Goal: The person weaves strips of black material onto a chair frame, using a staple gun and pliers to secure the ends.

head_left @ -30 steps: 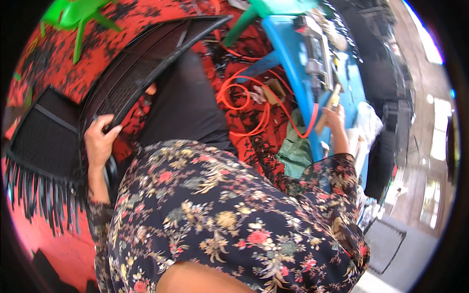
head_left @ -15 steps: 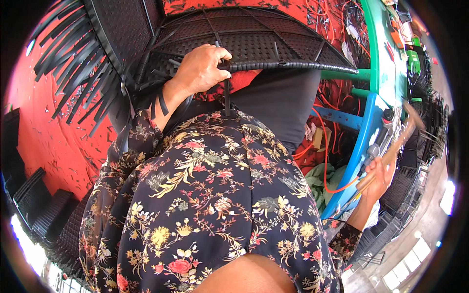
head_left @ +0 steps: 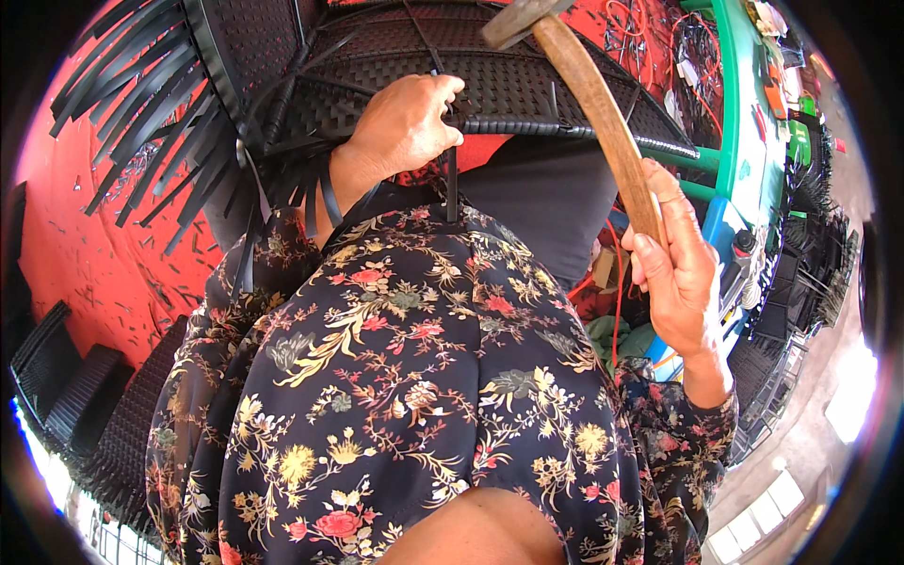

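Observation:
A black woven wicker seat [head_left: 518, 89] on a frame lies tilted over my lap, its front edge wrapped in black strip. My left hand [head_left: 400, 127] is closed at that edge, thumb and fingers pinching a narrow black plastic strip [head_left: 452, 193] whose end hangs below. What exactly is between the fingertips is partly hidden. In my right hand [head_left: 683, 282] is a hammer [head_left: 603, 108] with a worn wooden handle, gripped near its end. The metal head is raised above the far part of the seat, apart from it.
Loose black strips [head_left: 151, 113] fan out from a woven side panel at left. To the right runs a green and blue bench [head_left: 730, 104] bearing tools. Strip scraps litter the red floor [head_left: 85, 282]. Woven furniture parts [head_left: 71, 395] stand at lower left, and an orange hose [head_left: 618, 311] hangs near my right leg.
My right hand has lifted the hammer off the bench side and swung it left and up over the seat. My left hand stays at the seat edge, shifted slightly right.

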`<state>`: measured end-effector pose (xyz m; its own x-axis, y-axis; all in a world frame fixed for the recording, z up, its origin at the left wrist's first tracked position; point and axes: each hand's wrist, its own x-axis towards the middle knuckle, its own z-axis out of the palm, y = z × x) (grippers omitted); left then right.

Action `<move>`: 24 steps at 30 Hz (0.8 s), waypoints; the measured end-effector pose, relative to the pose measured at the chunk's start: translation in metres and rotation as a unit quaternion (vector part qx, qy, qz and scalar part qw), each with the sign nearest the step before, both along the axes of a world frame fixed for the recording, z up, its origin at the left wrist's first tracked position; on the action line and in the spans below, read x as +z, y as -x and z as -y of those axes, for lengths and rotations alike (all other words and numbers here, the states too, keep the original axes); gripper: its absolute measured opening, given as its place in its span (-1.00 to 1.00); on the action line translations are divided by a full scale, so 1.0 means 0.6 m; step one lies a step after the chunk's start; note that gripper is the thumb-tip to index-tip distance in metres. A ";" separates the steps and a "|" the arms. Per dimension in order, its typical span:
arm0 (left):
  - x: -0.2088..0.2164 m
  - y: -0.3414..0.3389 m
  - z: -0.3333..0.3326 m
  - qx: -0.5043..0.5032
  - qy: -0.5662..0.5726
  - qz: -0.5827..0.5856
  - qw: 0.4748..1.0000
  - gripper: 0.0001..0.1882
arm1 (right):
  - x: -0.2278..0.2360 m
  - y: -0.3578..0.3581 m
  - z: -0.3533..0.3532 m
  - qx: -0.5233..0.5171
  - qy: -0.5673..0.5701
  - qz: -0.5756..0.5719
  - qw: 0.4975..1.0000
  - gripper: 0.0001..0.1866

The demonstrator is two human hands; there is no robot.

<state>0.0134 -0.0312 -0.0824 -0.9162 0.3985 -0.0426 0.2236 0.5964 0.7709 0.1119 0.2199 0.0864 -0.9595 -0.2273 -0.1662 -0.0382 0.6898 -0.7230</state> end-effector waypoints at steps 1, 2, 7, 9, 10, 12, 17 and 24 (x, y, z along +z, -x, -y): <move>0.000 0.001 -0.002 0.008 -0.003 -0.010 1.000 -0.38 | 0.000 0.007 0.001 0.027 -0.048 -0.016 0.998 -0.48; -0.002 -0.001 -0.002 0.015 0.001 -0.012 1.000 -0.36 | 0.000 0.014 0.002 0.058 -0.069 0.047 0.995 -0.48; -0.006 -0.008 -0.004 0.027 -0.025 0.009 0.999 -0.28 | 0.026 0.037 -0.001 0.010 -0.050 0.158 0.986 -0.47; -0.006 -0.011 -0.004 0.024 -0.021 -0.001 1.000 -0.28 | 0.032 0.039 0.002 -0.056 -0.019 0.165 0.985 -0.47; -0.006 -0.011 -0.004 0.025 -0.018 -0.011 0.999 -0.28 | 0.028 0.038 0.006 -0.051 -0.013 0.128 0.990 -0.47; -0.005 -0.013 -0.004 0.025 -0.016 0.005 1.000 -0.29 | 0.017 0.038 0.012 0.063 -0.093 0.108 0.988 -0.47; -0.005 -0.010 -0.003 0.020 -0.023 -0.007 1.000 -0.28 | 0.014 0.028 -0.021 -0.063 -0.019 0.209 0.976 -0.46; -0.006 -0.002 -0.003 0.010 -0.018 0.000 1.000 -0.28 | -0.015 -0.109 -0.236 -0.336 0.129 -0.082 0.929 -0.41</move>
<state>0.0148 -0.0295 -0.0862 -0.9241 0.3811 -0.0286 0.2119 0.5731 0.7916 0.1771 0.3615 0.0772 -0.9066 0.4210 -0.0278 0.2138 0.4016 -0.8905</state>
